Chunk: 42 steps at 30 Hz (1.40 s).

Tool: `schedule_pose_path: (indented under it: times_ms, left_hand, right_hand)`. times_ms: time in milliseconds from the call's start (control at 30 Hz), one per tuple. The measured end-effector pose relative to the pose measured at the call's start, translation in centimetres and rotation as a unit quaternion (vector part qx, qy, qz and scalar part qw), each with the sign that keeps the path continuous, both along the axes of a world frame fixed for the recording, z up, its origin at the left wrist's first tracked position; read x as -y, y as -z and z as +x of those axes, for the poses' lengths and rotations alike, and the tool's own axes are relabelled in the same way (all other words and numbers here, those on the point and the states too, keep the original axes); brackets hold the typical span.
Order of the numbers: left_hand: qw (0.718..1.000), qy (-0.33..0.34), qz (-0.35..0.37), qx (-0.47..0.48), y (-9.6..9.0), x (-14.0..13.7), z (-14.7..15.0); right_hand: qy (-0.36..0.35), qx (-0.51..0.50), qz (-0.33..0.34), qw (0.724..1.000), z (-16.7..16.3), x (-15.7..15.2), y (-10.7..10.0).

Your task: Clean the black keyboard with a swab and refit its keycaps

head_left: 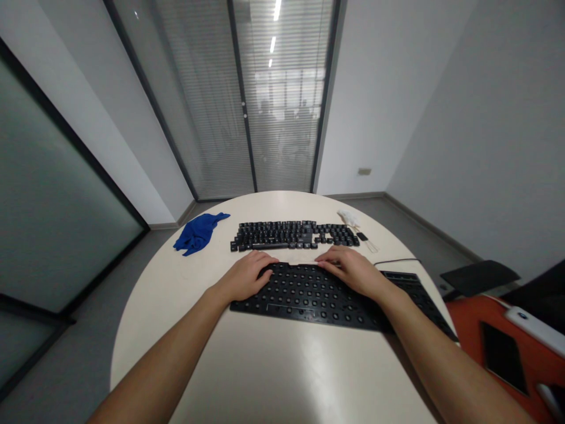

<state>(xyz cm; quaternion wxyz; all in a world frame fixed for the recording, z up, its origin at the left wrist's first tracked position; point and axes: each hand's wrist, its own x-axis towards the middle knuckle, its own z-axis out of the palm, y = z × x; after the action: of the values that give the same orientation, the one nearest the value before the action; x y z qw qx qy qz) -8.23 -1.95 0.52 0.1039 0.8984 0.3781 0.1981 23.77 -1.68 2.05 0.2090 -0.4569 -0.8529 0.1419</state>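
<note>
A black keyboard panel [304,294], bare of keycaps, lies across the table before me. My left hand [251,274] holds its far left edge, thumb on top and fingers over the back edge. At the far edge further right, my right hand [348,268] grips the same panel, fingers and thumb bent around it. My right forearm covers its right end. Just beyond both hands, the loose black keycaps [276,232] are laid out in keyboard order. To the right is another black keyboard part [417,294] with a cable, partly behind my forearm.
A crumpled blue cloth [198,234] lies at the left of the round cream table [176,330]. At the back right are a white item [348,218] and a keycap puller [362,237]. An orange-seated chair [463,318] beside the table carries a phone [503,356] and a white bar-shaped item [536,330].
</note>
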Motion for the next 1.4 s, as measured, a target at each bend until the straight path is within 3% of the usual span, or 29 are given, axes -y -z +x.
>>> schedule_pose_path:
  times_ms: [733, 1067, 1400]
  left_hand:
    - [1.0, -0.002, 0.003, 0.0, 0.1, -0.1, -0.1]
    - [1.0, -0.001, 0.004, -0.002, 0.1, -0.1, -0.1]
    - [1.0, -0.001, 0.007, -0.002, 0.3, -0.1, -0.1]
  right_hand:
    - [0.063, 0.028, 0.006, 0.998, -0.3, 0.1, 0.2]
    - [0.038, 0.002, -0.004, 0.999, -0.3, 0.1, 0.1]
    - [-0.035, -0.038, -0.027, 0.998, 0.1, 0.2, -0.7]
